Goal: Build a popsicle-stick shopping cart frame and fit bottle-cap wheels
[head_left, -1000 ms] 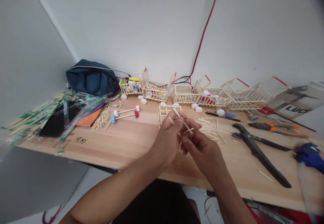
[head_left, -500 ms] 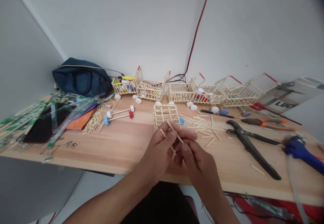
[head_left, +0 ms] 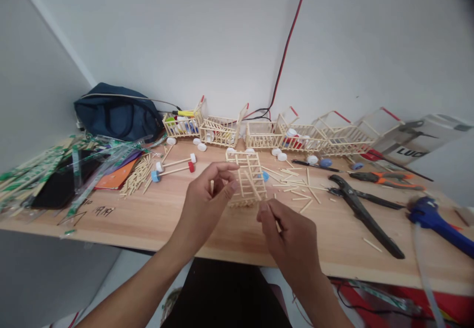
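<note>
- Mid-assembly, by the look of it: left hand [head_left: 202,204] loosely open, thumb and forefinger pinching a short stick [head_left: 212,186].
- Right hand [head_left: 292,241] closed on another thin stick [head_left: 277,225], mostly hidden by fingers.
- Stick frame [head_left: 249,179] lying flat mid-surface, just beyond both hands.
- Next move likely needs fine alignment of stick to frame.
- Glue, joints: too small to tell.

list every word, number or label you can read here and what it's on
"LUC": black letters on the white box at the right, by the wall; the rest of the word is cut off by a tool.
Handwritten pen marks on the table, near the front left edge: too small and blurred to read.
Print on the green and clear wrappers at the left: too blurred to read.
Nothing else legible.
</note>
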`<move>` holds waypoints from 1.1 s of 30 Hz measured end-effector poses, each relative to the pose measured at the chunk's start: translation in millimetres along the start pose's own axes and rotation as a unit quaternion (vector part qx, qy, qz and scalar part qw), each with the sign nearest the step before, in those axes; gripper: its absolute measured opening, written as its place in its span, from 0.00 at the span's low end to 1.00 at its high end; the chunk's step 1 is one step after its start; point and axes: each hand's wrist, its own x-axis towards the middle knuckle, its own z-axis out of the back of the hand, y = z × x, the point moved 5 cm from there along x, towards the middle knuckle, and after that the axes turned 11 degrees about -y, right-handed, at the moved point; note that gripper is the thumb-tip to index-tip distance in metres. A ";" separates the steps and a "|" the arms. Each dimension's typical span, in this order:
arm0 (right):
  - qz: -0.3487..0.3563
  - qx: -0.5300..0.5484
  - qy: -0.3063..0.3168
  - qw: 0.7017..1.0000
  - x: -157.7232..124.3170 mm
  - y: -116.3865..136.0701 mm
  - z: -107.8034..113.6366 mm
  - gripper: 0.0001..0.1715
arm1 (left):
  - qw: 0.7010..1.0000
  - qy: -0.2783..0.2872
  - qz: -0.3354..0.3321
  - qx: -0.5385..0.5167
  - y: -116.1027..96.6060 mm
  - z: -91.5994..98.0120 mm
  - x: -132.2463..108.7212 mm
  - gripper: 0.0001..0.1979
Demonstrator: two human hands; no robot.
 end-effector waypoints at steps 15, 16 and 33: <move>0.036 -0.166 0.039 0.985 20.7 -1.0 -22.0 0.25 | 0.871 0.111 -0.347 0.330 3.0 -22.2 33.8 0.09; 0.033 -0.174 0.046 0.983 20.3 -1.7 -22.9 0.25 | 0.866 0.115 -0.353 0.335 3.9 -21.5 31.7 0.10; 0.038 -0.048 0.026 0.998 18.1 -27.8 -5.8 0.10 | 0.802 0.119 -0.431 0.395 16.0 -19.0 19.5 0.19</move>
